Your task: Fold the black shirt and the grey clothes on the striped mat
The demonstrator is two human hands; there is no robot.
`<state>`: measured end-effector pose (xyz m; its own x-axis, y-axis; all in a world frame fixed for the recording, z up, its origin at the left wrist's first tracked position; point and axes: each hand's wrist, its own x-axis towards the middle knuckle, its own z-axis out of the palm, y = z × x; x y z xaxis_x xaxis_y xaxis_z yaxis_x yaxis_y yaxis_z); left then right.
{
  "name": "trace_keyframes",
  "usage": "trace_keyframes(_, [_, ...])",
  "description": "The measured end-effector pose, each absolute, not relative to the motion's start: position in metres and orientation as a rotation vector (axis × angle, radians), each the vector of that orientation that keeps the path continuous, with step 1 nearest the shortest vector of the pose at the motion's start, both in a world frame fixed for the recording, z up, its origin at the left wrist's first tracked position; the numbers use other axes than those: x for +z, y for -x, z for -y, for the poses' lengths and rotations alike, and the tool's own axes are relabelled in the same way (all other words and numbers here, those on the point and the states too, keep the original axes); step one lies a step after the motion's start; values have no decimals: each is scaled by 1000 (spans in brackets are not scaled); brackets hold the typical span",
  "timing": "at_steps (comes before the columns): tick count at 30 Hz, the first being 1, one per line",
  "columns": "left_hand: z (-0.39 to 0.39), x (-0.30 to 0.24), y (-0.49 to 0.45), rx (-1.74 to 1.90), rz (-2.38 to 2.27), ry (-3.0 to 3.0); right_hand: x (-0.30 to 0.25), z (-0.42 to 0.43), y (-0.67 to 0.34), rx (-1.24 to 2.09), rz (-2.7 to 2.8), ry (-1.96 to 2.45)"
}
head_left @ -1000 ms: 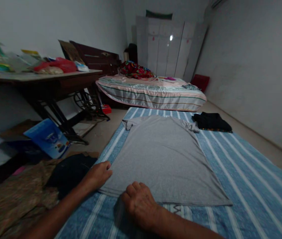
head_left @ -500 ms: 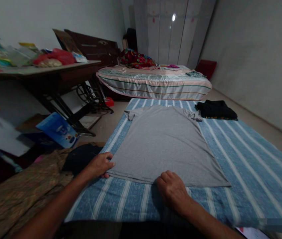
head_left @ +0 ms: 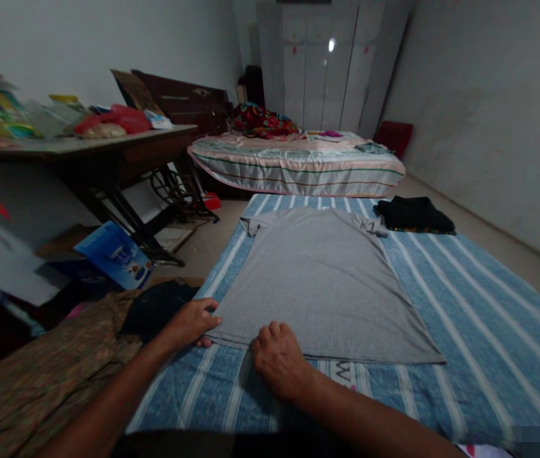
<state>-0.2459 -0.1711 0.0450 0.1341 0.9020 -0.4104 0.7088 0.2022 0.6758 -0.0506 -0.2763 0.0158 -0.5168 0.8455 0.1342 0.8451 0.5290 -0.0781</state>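
T-shirt [head_left: 322, 286] in grey lies flat in the head view, hem toward the striped sheet's [head_left: 472, 292] near edge. The left hand [head_left: 194, 322], at the hem's left corner, and the right hand [head_left: 279, 359], curled at the hem, are apart; whether either grips cloth, I cannot tell.

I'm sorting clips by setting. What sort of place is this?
Most likely a bedroom: a bed stands in front of a tall wardrobe, and a grey shirt lies spread out nearby.
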Motion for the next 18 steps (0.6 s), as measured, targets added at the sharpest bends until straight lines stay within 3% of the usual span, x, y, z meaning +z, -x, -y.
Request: trace_keyframes(18, [162, 45, 260, 233, -1501, -1421, 9, 275, 54, -86, 2608, 1313])
